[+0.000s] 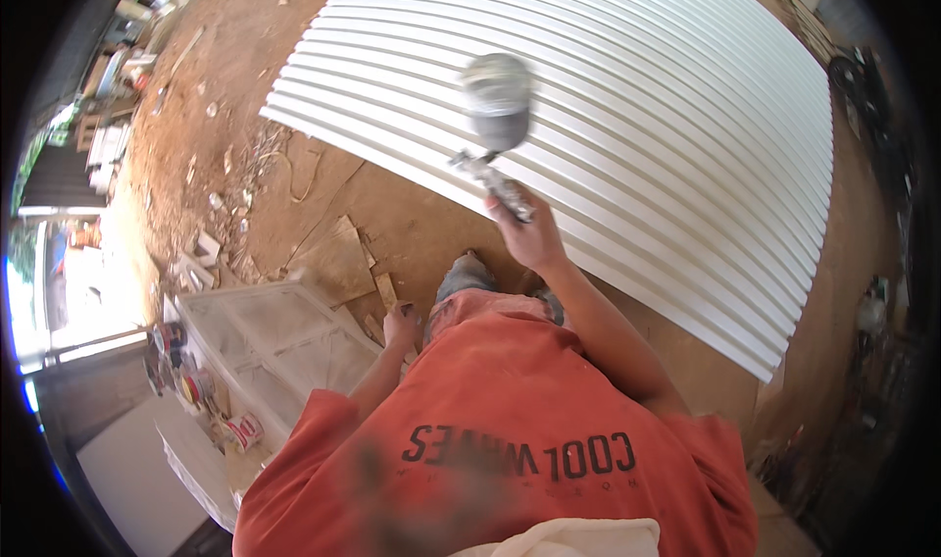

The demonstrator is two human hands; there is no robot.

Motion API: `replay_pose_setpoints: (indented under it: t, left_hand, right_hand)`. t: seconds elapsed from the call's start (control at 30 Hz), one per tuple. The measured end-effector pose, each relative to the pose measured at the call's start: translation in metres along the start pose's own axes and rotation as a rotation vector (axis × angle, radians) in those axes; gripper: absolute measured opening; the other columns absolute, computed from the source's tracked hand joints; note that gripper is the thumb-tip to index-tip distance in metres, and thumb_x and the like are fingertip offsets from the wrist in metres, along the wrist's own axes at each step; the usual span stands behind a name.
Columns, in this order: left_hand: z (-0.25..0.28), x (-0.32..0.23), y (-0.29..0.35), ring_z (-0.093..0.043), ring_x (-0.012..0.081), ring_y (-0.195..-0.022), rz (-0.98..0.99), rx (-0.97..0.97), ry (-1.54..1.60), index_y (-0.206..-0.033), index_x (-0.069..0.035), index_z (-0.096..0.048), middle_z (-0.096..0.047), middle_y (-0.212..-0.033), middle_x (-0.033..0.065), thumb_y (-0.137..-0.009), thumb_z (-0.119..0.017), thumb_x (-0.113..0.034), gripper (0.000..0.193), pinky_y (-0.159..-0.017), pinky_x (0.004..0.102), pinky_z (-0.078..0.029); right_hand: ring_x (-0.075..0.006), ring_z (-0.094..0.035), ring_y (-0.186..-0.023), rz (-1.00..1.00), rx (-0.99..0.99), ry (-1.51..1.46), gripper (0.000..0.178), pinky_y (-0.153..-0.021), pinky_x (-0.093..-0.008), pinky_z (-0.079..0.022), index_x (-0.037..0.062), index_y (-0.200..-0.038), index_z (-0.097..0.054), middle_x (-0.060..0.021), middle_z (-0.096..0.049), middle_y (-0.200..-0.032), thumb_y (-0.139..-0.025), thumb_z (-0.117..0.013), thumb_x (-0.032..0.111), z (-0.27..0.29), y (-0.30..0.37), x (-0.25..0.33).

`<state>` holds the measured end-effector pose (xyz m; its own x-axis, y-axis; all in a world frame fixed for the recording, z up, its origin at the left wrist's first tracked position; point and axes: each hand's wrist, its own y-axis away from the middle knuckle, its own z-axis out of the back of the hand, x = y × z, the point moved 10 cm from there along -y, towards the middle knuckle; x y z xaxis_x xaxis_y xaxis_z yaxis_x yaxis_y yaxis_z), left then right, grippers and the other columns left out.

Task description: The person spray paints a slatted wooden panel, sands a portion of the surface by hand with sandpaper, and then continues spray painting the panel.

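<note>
A paint spray gun [495,179] with a rounded cup [498,101] on top is gripped by its handle in my right hand [534,228]. The cup is pale above, grey below, and smeared by motion. Gun and cup are over the near left part of a large white corrugated panel [588,96], apart from its surface as far as I can see. My left hand [400,324] hangs low at my left side, its fingers curled. Something small and dark shows at those fingers, too small to name. Nearest to it is a strip of wood [385,289] on the ground.
A pale framed panel [265,327] lies at my left, with paint cans [243,430] beside it. Wood scraps [201,263] and a thin hose or cord [306,179] lie on the brown dirt floor [245,47]. Dark clutter [863,86] lines the right edge.
</note>
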<state>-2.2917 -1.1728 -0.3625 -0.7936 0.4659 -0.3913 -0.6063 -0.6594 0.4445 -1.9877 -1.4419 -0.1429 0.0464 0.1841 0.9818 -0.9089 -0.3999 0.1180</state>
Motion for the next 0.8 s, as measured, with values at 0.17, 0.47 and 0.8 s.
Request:
replay_pose_setpoints:
  t: [0.17, 0.47, 0.8]
  left_hand:
    - [-0.006, -0.016, -0.032, -0.07, 0.0357, -0.097, -0.17, -0.019, 0.117, -0.107, -0.004, -0.071, -0.073, -0.101, 0.0207, -0.089, -0.064, -0.027, 0.03, -0.085, 0.044, -0.054]
    - [-0.038, -0.068, -0.048, -0.069, 0.0384, -0.096, -0.351, 0.144, 0.143, -0.105, 0.004, -0.069, -0.072, -0.099, 0.0235, -0.092, -0.061, -0.023, 0.032, -0.084, 0.0445, -0.053]
    - [-0.069, -0.252, 0.063, -0.057, 0.0094, -0.073, -0.038, 0.527, 0.926, -0.113, -0.002, -0.062, -0.064, -0.087, 0.0035, -0.099, -0.058, -0.023, 0.025, -0.065, 0.026, -0.047]
  right_hand:
    - [-0.0275, -0.067, -0.081, -0.009, 0.016, 0.071, 0.036, -0.073, -0.037, -0.051, 0.0106, -0.117, -0.068, -0.0124, -0.071, -0.088, -0.093, -0.069, 0.037, 0.016, 0.032, -0.016]
    - [-0.005, -0.053, -0.063, -0.122, -0.787, 0.051, 0.02, -0.055, -0.0233, -0.043, 0.0117, -0.115, -0.069, 0.0015, -0.065, -0.082, -0.101, -0.06, 0.023, 0.238, 0.255, -0.147]
    - [-0.0159, -0.061, -0.061, -0.291, -1.166, -0.234, 0.041, -0.048, -0.0286, -0.049, 0.009, -0.128, -0.054, -0.0074, -0.066, -0.11, -0.101, -0.058, 0.04, 0.437, 0.312, -0.183]
